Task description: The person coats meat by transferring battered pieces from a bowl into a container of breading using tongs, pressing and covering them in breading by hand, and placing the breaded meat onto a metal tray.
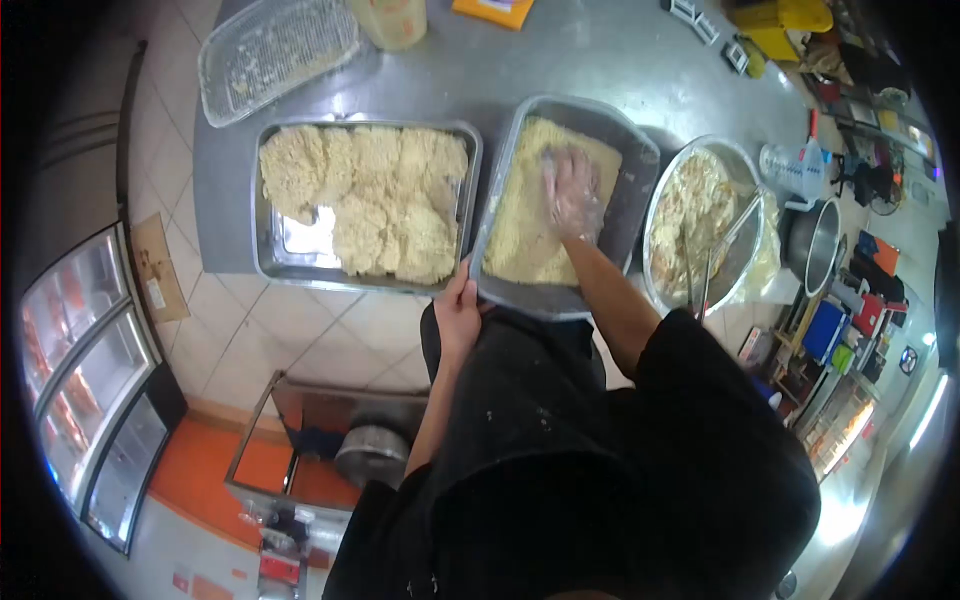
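Now, yellow crumbs (522,205) line the tub (638,175), long axis one-to-seven; right hand (574,197) atop them, fingers outstretched (clearly the nearer), left hand (459,315) at the tub's seven-o'clock corner, grip unclear.

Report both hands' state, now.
Left hand: by the near-left corner of the grey tub; grip cannot be told.
Right hand: gloved, looks open, on the yellow crumbs.

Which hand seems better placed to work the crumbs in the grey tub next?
Probably the right hand: it is inside the grey tub, at the yellowish crumbs, and seems to wear a clear glove. The left hand is outside, by the tub's near corner.
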`<state>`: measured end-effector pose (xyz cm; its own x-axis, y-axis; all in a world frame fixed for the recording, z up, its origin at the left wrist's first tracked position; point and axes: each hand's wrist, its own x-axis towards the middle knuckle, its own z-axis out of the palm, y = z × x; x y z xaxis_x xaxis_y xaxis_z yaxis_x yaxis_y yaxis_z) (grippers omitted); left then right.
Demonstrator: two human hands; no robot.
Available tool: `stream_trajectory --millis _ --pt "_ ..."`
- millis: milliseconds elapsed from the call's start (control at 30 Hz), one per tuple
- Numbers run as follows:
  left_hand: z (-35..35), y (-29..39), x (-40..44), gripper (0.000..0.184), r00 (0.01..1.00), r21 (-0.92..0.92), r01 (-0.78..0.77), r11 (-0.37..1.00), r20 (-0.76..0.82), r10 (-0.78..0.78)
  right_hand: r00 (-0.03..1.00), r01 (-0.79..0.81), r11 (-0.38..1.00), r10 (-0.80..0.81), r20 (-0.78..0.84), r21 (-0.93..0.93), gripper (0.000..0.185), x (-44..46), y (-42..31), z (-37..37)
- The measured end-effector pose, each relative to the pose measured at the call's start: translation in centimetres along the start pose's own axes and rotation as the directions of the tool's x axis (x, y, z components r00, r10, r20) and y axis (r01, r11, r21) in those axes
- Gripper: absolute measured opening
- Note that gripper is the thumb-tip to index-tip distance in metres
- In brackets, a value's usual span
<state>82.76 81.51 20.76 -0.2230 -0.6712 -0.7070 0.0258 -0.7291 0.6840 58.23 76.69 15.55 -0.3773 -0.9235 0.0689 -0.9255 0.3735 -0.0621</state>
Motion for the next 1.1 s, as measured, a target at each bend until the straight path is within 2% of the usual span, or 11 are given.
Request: stream_trajectory --millis 100,167,367,467,667,700,833,933,1033,1067,1100 --pt "-0.2 0.8 -0.2 0.037 1.000 0.034 -0.017 0.999 0.015 0.017 0.990 -0.034 0.996 0.023 0.140 0.077 0.048 0.8 2.1 1.3" --pt "-0.3 1.1 -0.4 0.037 0.999 0.021 -0.021 1.000 0.035 0.020 0.690 -0.381 0.923 0.237 0.684 0.064 0.057 4.9 0.6 -5.5" --pt "-1.0 0.8 -0.4 0.037 0.996 -0.015 -0.046 0.999 0.080 0.047 0.391 -0.157 0.976 -0.081 0.917 0.153 0.063 1.7 1.3 -5.3" --pt "-1.0 0.6 0.1 0.037 0.993 -0.040 -0.058 0.998 0.105 0.062 0.613 -0.155 0.967 -0.066 0.787 0.201 0.057 0.6 3.7 -5.3" --pt "-1.1 0.4 0.3 0.037 0.991 -0.071 -0.024 0.997 0.128 0.033 0.756 -0.104 0.992 0.030 0.653 0.076 0.051 2.2 0.8 -16.4" --pt "-1.0 0.6 0.2 0.037 0.990 -0.081 -0.032 0.996 0.137 0.043 0.885 0.029 0.960 -0.154 0.439 0.280 0.044 0.8 1.7 -15.7" --pt "-1.6 -0.6 0.9 0.038 0.988 -0.047 -0.026 0.999 0.149 0.033 0.895 -0.211 0.866 -0.015 0.446 0.454 0.037 -3.1 3.8 -12.0" --pt "-1.4 -0.1 0.7 0.038 0.990 -0.066 0.012 0.998 0.138 -0.003 0.733 -0.457 0.836 0.160 0.661 0.305 0.042 -9.4 5.3 -3.0" --pt "-1.2 0.0 0.5 0.038 0.991 -0.096 0.006 0.995 0.136 0.007 0.401 -0.887 0.343 0.236 0.885 0.310 0.047 -12.4 1.0 3.2" --pt "-1.1 0.2 0.4 0.038 0.991 -0.084 0.003 0.996 0.136 0.008 0.359 -0.835 -0.449 -0.006 0.933 0.318 0.047 -10.8 -1.9 0.8" --pt "-1.1 0.4 0.4 0.038 0.990 -0.071 -0.002 0.997 0.137 0.011 0.392 -0.777 -0.558 -0.066 0.918 0.292 0.047 -9.3 -4.1 -1.5"
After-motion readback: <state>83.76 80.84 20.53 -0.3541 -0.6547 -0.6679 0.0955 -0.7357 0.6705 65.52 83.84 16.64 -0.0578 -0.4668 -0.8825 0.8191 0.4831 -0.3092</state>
